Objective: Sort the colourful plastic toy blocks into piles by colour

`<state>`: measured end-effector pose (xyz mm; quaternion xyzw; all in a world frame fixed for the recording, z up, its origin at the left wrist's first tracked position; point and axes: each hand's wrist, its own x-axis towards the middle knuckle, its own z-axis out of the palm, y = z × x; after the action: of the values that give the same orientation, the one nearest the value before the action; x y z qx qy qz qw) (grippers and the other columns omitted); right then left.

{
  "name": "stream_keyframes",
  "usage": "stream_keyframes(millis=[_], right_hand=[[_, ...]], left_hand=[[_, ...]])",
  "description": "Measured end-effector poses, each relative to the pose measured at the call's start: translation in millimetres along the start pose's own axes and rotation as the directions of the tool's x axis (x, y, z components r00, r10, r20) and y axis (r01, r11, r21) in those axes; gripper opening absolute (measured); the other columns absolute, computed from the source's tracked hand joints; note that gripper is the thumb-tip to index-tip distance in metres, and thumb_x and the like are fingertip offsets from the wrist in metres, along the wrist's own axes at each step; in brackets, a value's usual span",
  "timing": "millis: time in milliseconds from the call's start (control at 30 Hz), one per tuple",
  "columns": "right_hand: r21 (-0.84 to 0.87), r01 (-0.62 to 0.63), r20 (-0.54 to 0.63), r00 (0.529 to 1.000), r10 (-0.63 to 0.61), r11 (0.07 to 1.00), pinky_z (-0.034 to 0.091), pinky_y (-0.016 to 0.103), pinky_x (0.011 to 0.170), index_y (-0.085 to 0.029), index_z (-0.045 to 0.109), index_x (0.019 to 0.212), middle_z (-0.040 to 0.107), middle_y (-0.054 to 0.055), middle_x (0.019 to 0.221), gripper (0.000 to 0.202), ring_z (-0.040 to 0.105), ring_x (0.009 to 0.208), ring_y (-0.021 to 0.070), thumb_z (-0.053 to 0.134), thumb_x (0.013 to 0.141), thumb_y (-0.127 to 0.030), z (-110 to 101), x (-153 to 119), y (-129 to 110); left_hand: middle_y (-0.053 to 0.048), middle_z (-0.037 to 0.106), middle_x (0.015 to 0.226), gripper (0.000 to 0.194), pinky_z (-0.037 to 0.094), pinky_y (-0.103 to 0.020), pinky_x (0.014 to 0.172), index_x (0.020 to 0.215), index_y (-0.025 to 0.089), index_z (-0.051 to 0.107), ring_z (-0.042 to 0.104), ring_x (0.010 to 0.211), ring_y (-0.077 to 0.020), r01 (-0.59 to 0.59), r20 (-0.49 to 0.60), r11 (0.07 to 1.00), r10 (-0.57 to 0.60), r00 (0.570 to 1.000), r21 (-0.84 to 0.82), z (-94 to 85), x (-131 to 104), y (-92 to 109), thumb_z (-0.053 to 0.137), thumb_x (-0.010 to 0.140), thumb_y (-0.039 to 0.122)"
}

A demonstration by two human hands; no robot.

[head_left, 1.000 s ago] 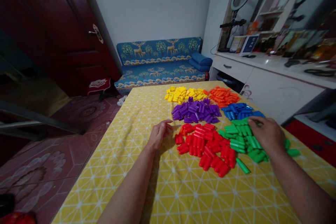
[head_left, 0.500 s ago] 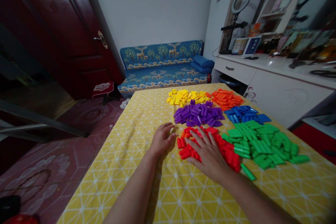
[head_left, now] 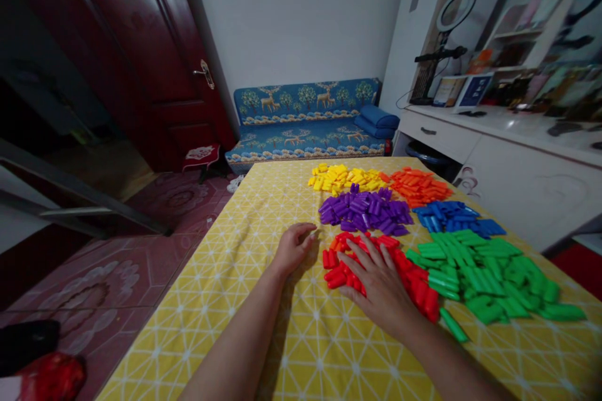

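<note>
Pieces on the table (head_left: 226, 301), grouped by colour, a sorting that looks nearly complete; left over, one green piece (head_left: 454, 324) apart beside the red heap (head_left: 417, 277) and one orange-looking piece (head_left: 336, 242) at that heap's far-left edge. Heaps, six: red, yellow heap (head_left: 345, 180), orange heap (head_left: 416, 187), purple heap (head_left: 367, 210), blue heap (head_left: 454, 218), green heap (head_left: 493, 276), pieces overlapping too much to count. Hands, two, well apart: left hand (head_left: 292, 249) loosely curled beside the red, nothing visible in it; right hand (head_left: 380, 285) spread palm-down over it, grasping nothing.
</note>
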<state>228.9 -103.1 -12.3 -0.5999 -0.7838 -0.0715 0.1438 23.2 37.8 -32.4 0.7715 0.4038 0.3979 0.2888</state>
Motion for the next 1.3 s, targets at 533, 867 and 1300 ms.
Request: stream_keyframes(millis=[533, 867, 1300], right_hand=[[0.022, -0.012, -0.006, 1.0, 0.012, 1.0, 0.017, 0.062, 0.115, -0.03, 0.052, 0.139, 0.036, 0.005, 0.155, 0.056, 0.016, 0.147, 0.0349, 0.058, 0.087, -0.048, 2, 0, 1], [0.021, -0.008, -0.013, 1.0, 0.008, 1.0, 0.019, 0.061, 0.114, -0.028, 0.054, 0.138, 0.037, 0.006, 0.155, 0.054, 0.017, 0.147, 0.0348, 0.057, 0.088, -0.048, -1, 0, -1], [0.051, -0.002, -0.037, 0.999, 0.004, 0.999, 0.02, 0.06, 0.114, -0.031, 0.054, 0.137, 0.038, 0.004, 0.154, 0.053, 0.017, 0.147, 0.034, 0.056, 0.087, -0.05, 3, -2, 3]], left_hand=[[-0.008, 0.071, 0.112, 0.023, 0.049, -0.037, 0.099, 0.102, 0.02, 0.073, 0.065, 0.106, -0.022, -0.049, 0.023, 0.998, 0.049, 0.999, 0.028, 0.1, 0, 3, 0.057, 0.087, 0.028], [-0.011, 0.065, 0.125, 0.031, 0.046, -0.04, 0.104, 0.113, 0.019, 0.069, 0.059, 0.117, -0.0246, -0.076, 0.066, 0.981, 0.065, 0.996, 0.18, 1.0, 0, 6, 0.056, 0.087, 0.028], [-0.011, 0.039, 0.153, 0.058, 0.028, -0.048, 0.114, 0.14, 0.024, 0.046, 0.033, 0.142, -0.0301, 0.193, -0.014, 0.656, -0.269, 0.963, 0.73, -35.6, 58, -40, 0.039, 0.093, 0.056]])
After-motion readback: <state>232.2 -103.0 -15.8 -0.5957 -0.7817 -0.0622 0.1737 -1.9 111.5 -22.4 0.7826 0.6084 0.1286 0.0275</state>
